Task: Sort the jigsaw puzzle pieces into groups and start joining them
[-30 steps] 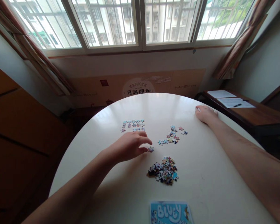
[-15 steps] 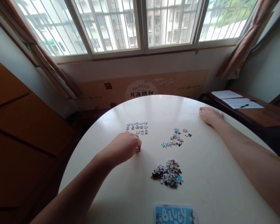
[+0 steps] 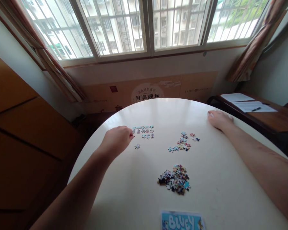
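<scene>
on my feed the left hand (image 3: 117,140) is at the near-left corner of the rows of puzzle pieces (image 3: 147,131), its fingers curled and drawn together; i can't tell from here whether they pinch a piece. left of those fingers the rim of the white table (image 3: 124,191) curves past, a strip of tabletop between. just on the near side of the fingertips, slightly right, lies a loose piece (image 3: 137,146). rightward, a wide stretch of tabletop runs from them to the cluster (image 3: 181,146); nearer me and right of them sits the heaped pile (image 3: 175,182), then the blue bluey card (image 3: 182,222).

the right hand (image 3: 219,119) rests near the right rim, fingers folded in; i can't tell if they hold anything. the surface is glossy, catching light beyond the left fingers. past the far rim are a printed panel (image 3: 169,84) and a barred window (image 3: 175,25); right of the right fingers, papers (image 3: 254,106) lie on a brown desk (image 3: 284,118).
</scene>
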A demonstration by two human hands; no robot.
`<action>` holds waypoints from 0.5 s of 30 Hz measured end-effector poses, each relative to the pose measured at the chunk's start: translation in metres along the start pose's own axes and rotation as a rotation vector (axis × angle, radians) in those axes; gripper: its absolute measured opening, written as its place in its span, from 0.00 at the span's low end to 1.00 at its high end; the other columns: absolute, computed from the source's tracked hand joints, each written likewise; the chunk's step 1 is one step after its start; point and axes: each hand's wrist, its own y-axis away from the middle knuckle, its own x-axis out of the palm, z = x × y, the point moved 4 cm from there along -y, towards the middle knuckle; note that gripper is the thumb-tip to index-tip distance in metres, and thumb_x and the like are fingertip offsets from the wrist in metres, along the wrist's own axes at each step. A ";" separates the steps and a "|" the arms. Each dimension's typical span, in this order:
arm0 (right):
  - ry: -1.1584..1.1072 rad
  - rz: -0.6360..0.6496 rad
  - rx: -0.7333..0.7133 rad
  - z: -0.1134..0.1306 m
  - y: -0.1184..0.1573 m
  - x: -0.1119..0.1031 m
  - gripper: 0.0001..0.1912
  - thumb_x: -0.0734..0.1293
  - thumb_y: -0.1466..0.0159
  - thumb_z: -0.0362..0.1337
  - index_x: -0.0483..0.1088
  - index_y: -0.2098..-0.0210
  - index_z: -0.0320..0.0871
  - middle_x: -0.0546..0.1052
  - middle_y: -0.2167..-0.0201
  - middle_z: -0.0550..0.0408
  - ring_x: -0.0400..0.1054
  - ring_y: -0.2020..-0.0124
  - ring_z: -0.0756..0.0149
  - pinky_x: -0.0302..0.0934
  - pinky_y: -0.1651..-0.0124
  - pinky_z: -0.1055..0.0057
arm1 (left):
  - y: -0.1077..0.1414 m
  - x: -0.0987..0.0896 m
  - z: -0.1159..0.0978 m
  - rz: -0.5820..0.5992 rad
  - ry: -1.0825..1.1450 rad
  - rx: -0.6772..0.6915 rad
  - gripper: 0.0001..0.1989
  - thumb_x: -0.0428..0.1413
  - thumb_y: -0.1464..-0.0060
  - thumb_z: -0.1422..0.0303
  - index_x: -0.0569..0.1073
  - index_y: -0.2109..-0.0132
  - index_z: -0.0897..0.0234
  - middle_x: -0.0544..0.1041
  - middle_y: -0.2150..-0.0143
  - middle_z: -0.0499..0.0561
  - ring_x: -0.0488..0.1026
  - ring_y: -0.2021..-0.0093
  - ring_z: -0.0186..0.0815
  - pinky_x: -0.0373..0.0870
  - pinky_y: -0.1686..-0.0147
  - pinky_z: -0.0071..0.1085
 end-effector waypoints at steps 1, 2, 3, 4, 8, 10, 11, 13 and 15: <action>0.000 0.004 0.001 0.000 0.000 0.000 0.26 0.50 0.29 0.48 0.67 0.38 0.54 0.67 0.35 0.46 0.60 0.36 0.44 0.53 0.37 0.39 | 0.001 -0.004 0.006 -0.040 0.000 -0.011 0.11 0.53 0.39 0.67 0.81 0.63 0.59 0.81 0.59 0.51 0.77 0.60 0.41 0.64 0.67 0.32; 0.000 0.007 0.001 0.000 0.000 0.000 0.26 0.50 0.29 0.48 0.66 0.37 0.54 0.67 0.34 0.46 0.60 0.36 0.44 0.52 0.37 0.39 | 0.001 -0.008 0.010 -0.063 0.007 -0.004 0.10 0.54 0.40 0.68 0.81 0.62 0.58 0.81 0.58 0.50 0.77 0.59 0.41 0.64 0.66 0.31; 0.000 0.009 0.000 0.000 0.001 -0.001 0.26 0.50 0.29 0.48 0.66 0.37 0.53 0.67 0.34 0.45 0.59 0.35 0.44 0.52 0.37 0.39 | 0.002 -0.010 0.012 -0.060 0.022 0.024 0.09 0.55 0.40 0.68 0.81 0.61 0.57 0.81 0.57 0.49 0.77 0.58 0.40 0.65 0.65 0.31; 0.000 0.011 -0.002 0.001 0.001 -0.001 0.26 0.50 0.28 0.48 0.66 0.37 0.52 0.66 0.34 0.45 0.59 0.35 0.44 0.52 0.37 0.39 | 0.003 -0.010 0.013 -0.037 0.044 0.065 0.09 0.56 0.41 0.69 0.82 0.59 0.56 0.81 0.56 0.48 0.77 0.57 0.40 0.66 0.63 0.31; 0.004 0.022 -0.002 0.001 0.003 -0.002 0.26 0.49 0.28 0.48 0.66 0.37 0.51 0.66 0.34 0.44 0.59 0.36 0.44 0.52 0.37 0.41 | 0.004 0.001 0.001 0.130 0.118 0.242 0.11 0.59 0.44 0.70 0.81 0.55 0.55 0.81 0.53 0.47 0.77 0.56 0.39 0.68 0.59 0.30; 0.006 0.025 0.005 0.002 0.004 -0.002 0.27 0.49 0.28 0.48 0.66 0.37 0.51 0.66 0.33 0.44 0.59 0.36 0.44 0.51 0.37 0.41 | 0.004 0.008 -0.007 0.177 0.122 0.292 0.11 0.59 0.45 0.71 0.81 0.55 0.56 0.81 0.55 0.48 0.77 0.56 0.40 0.68 0.59 0.30; 0.008 0.027 0.008 0.002 0.004 -0.002 0.27 0.49 0.28 0.48 0.65 0.37 0.51 0.65 0.33 0.44 0.59 0.35 0.44 0.51 0.37 0.41 | 0.003 0.010 -0.010 0.189 0.122 0.308 0.11 0.59 0.46 0.72 0.81 0.56 0.56 0.81 0.55 0.48 0.77 0.56 0.40 0.68 0.60 0.30; 0.011 0.031 0.014 0.002 0.004 -0.003 0.27 0.48 0.28 0.49 0.65 0.37 0.51 0.64 0.32 0.44 0.59 0.35 0.44 0.51 0.36 0.41 | 0.001 0.013 -0.014 0.194 0.129 0.322 0.10 0.59 0.47 0.72 0.81 0.58 0.56 0.81 0.57 0.48 0.77 0.57 0.39 0.67 0.60 0.30; 0.015 0.034 0.019 0.002 0.004 -0.002 0.27 0.48 0.28 0.49 0.65 0.37 0.51 0.64 0.32 0.45 0.59 0.35 0.45 0.51 0.36 0.41 | -0.001 0.016 -0.015 0.187 0.140 0.314 0.09 0.59 0.47 0.72 0.81 0.60 0.57 0.80 0.57 0.49 0.77 0.59 0.39 0.67 0.62 0.30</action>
